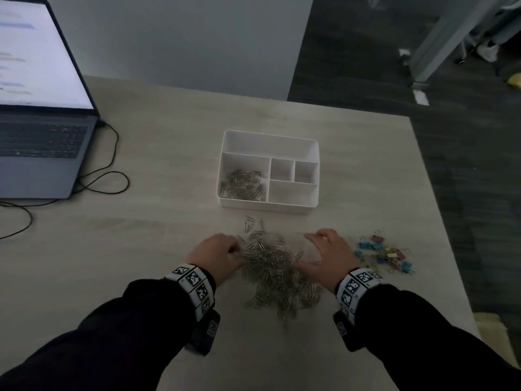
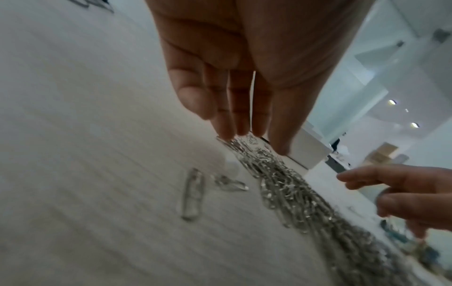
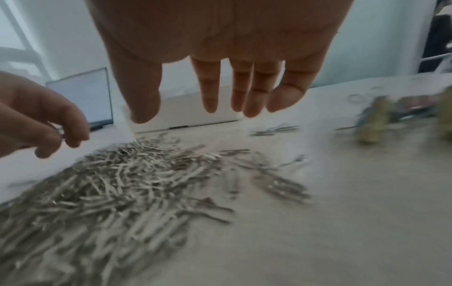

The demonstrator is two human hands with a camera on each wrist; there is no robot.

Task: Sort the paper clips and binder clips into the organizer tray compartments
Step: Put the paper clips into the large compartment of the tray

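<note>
Pale desk (image 1: 169, 249) is seen from the head: paper clips (image 1: 277, 273) heaped before the organizer tray (image 1: 267, 206), binder clips (image 1: 384, 256) rightward. Left hand (image 2: 234, 81) is shown slack, right hand (image 3: 220, 58) spread. Clips may be scattered if scooped hastily.

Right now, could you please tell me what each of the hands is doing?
Left hand: open, fingers straight, tips at the edge of the silver metal paper clip pile.
Right hand: open, fingers spread above the pile, holding nothing.
</note>
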